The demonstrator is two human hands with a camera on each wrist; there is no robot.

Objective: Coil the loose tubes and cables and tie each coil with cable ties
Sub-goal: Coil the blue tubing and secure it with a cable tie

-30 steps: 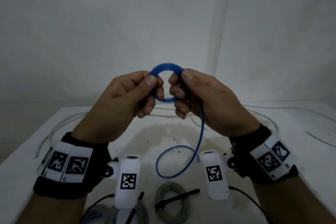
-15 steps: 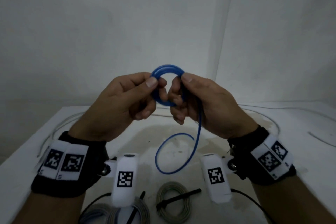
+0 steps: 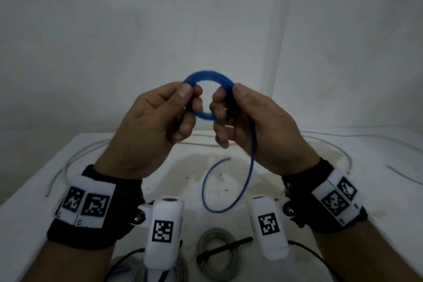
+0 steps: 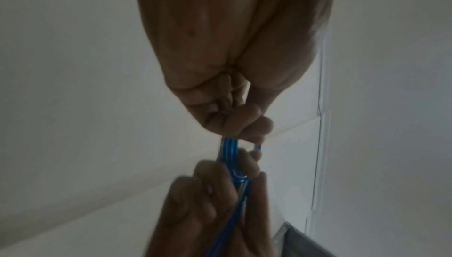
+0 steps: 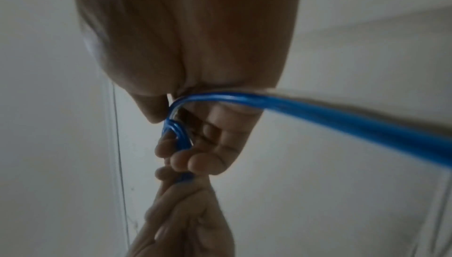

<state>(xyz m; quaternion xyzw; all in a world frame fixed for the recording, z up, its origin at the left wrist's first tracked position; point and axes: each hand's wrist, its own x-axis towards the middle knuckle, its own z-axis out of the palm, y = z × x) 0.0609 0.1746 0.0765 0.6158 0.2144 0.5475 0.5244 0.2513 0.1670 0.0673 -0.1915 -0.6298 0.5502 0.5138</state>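
1. Left hand (image 3: 158,126) and right hand (image 3: 254,121) both pinch blue cable coil (image 3: 209,78), held above counter (image 3: 41,181).
2. Blue tail (image 3: 229,190) hangs down, free end mid-air.
3. Tied grey coil (image 3: 217,256) lies near counter's front edge.

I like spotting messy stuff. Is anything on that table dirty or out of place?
Yes. The white table has a brownish stain in the middle, like a dried spill. Loose grey cables still sprawl along its far edge. The blue tube in both hands has a tail left to coil.
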